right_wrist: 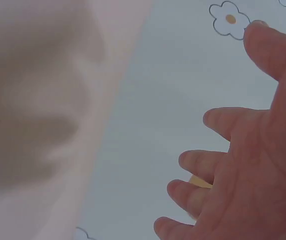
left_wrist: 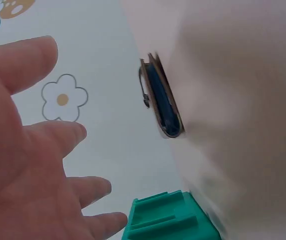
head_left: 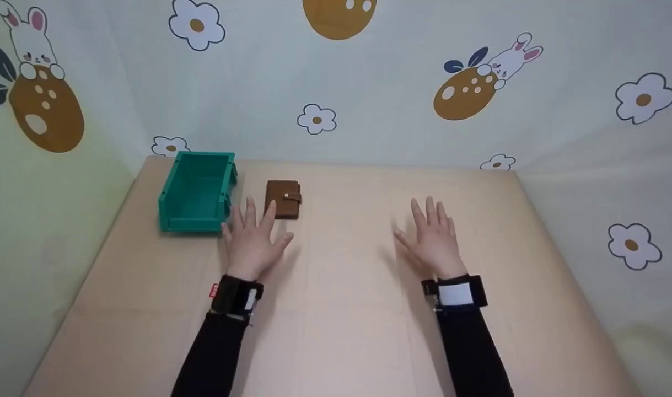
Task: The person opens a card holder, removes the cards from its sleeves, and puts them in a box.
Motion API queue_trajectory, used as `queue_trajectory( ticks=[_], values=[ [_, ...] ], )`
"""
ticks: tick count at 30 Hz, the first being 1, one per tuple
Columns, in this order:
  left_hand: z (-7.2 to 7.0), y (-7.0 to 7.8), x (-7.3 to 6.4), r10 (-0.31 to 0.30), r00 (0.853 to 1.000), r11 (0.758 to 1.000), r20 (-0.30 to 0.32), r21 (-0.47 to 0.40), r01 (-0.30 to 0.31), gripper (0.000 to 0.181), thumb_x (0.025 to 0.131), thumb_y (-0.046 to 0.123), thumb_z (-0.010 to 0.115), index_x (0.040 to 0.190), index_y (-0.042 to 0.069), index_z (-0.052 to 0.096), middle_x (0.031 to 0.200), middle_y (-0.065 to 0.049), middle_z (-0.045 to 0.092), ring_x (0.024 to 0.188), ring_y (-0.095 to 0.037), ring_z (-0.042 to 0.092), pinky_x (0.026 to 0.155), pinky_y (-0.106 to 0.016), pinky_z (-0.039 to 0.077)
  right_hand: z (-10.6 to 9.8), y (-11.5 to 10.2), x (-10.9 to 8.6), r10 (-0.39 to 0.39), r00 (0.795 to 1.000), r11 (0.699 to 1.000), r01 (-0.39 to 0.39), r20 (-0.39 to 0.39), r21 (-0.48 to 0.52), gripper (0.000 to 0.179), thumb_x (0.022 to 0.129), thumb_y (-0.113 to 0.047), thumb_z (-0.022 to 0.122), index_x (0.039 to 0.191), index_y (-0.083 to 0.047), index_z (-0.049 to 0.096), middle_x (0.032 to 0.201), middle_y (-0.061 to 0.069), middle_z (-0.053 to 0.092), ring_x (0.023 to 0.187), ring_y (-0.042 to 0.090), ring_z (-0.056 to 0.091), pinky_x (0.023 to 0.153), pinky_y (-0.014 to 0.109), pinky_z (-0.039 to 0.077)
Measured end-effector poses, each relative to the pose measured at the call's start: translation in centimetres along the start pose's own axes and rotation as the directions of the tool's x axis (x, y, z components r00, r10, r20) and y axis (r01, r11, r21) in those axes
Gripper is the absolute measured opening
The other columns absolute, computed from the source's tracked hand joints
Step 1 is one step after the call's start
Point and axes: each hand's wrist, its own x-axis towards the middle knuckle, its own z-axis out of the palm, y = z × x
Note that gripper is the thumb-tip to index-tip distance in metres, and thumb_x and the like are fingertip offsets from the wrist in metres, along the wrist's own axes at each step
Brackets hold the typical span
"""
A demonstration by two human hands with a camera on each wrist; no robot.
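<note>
A small brown wallet (head_left: pixel 284 199) with a snap strap lies on the table right of a green plastic bin (head_left: pixel 198 224). My left hand (head_left: pixel 252 248) hovers just in front of the two, fingers spread and nothing in its grasp. In the head view its index fingertip overlaps the wallet's lower left corner. From the left wrist, the wallet (left_wrist: pixel 163 100) appears edge-on with a dark interior, and part of the bin (left_wrist: pixel 168 220) shows below. Over the right side of the table, my right hand (head_left: pixel 436 245) is also spread and holds nothing; its palm (right_wrist: pixel 258 175) fills the right wrist view's lower right.
The pale wooden-toned table (head_left: pixel 347 342) runs back to a light curtain (head_left: pixel 380 82) printed with rabbits and flowers, which also hangs along both sides. Each wrist wears a black strap, such as the left strap (head_left: pixel 235 296), over a dark sleeve.
</note>
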Motion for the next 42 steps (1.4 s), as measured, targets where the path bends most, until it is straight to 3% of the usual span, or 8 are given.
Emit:
queue_trajectory(
  ticks=[8,15,19,25,30,33,42],
  values=[
    [-0.5,-0.7,3.0,-0.025,0.997,0.999,0.071,-0.045,0.028,0.077,0.096,0.053,0.054,0.158,0.017,0.024,0.161,-0.025,0.006,0.146,-0.049,0.000,0.111,-0.068,0.005,2.0,-6.8,3.9,-0.121,0.989,0.993,0.121,0.087,0.004,0.083,0.096,-0.056,0.053,0.157,-0.011,0.021,0.161,0.022,0.015,0.148,0.040,0.011,0.117,0.055,0.008],
    [-0.4,-1.0,5.4,-0.073,0.991,0.994,0.108,-0.070,0.081,0.073,0.100,0.048,0.050,0.156,0.009,0.027,0.160,-0.026,0.014,0.145,-0.048,0.011,0.108,-0.070,0.016,3.9,-11.0,7.0,-0.108,0.985,0.994,0.106,0.132,0.016,0.075,0.098,-0.051,0.053,0.155,-0.008,0.029,0.151,0.019,0.039,0.139,0.036,0.035,0.114,0.047,0.025],
    [-0.3,-1.2,6.4,-0.086,0.993,0.992,0.084,-0.085,0.093,0.067,0.101,0.041,0.051,0.153,0.004,0.031,0.155,-0.026,0.028,0.142,-0.044,0.025,0.108,-0.064,0.025,5.1,-12.5,8.3,-0.093,0.989,0.995,0.090,0.114,0.036,0.067,0.099,-0.045,0.054,0.151,-0.006,0.038,0.143,0.019,0.049,0.130,0.036,0.045,0.108,0.046,0.035],
    [0.0,-1.3,7.4,-0.077,0.995,0.994,0.063,-0.078,0.082,0.057,0.101,0.032,0.052,0.146,-0.002,0.043,0.139,-0.027,0.048,0.129,-0.042,0.044,0.106,-0.054,0.035,6.8,-14.0,9.4,-0.080,0.991,0.993,0.070,0.107,0.094,0.053,0.100,-0.037,0.055,0.141,-0.004,0.051,0.134,0.018,0.057,0.125,0.034,0.051,0.104,0.043,0.040],
    [0.3,-1.4,7.8,-0.081,0.995,0.994,0.059,-0.069,0.085,0.038,0.100,0.025,0.054,0.124,-0.004,0.061,0.118,-0.024,0.062,0.110,-0.039,0.058,0.093,-0.051,0.046,8.0,-15.0,9.9,-0.098,0.991,0.989,0.087,0.086,0.118,0.043,0.101,-0.032,0.056,0.132,-0.003,0.059,0.121,0.016,0.063,0.116,0.032,0.057,0.100,0.040,0.043],
    [0.4,-1.4,7.8,-0.092,0.993,0.993,0.066,-0.066,0.097,0.031,0.100,0.022,0.055,0.111,-0.005,0.065,0.111,-0.023,0.064,0.103,-0.038,0.060,0.088,-0.049,0.047,8.3,-15.7,10.1,-0.115,0.990,0.986,0.104,0.079,0.130,0.037,0.102,-0.026,0.053,0.128,-0.001,0.062,0.119,0.017,0.065,0.114,0.032,0.059,0.100,0.040,0.043],
    [0.9,-1.7,8.3,-0.134,0.990,0.985,0.052,-0.101,0.139,0.027,0.099,0.018,0.055,0.107,-0.005,0.068,0.110,-0.024,0.063,0.102,-0.037,0.060,0.087,-0.050,0.047,8.4,-17.3,10.7,-0.123,0.980,0.981,0.096,0.160,0.166,0.033,0.105,-0.022,0.047,0.120,0.000,0.067,0.113,0.019,0.066,0.109,0.033,0.061,0.096,0.041,0.045]
  ],
)
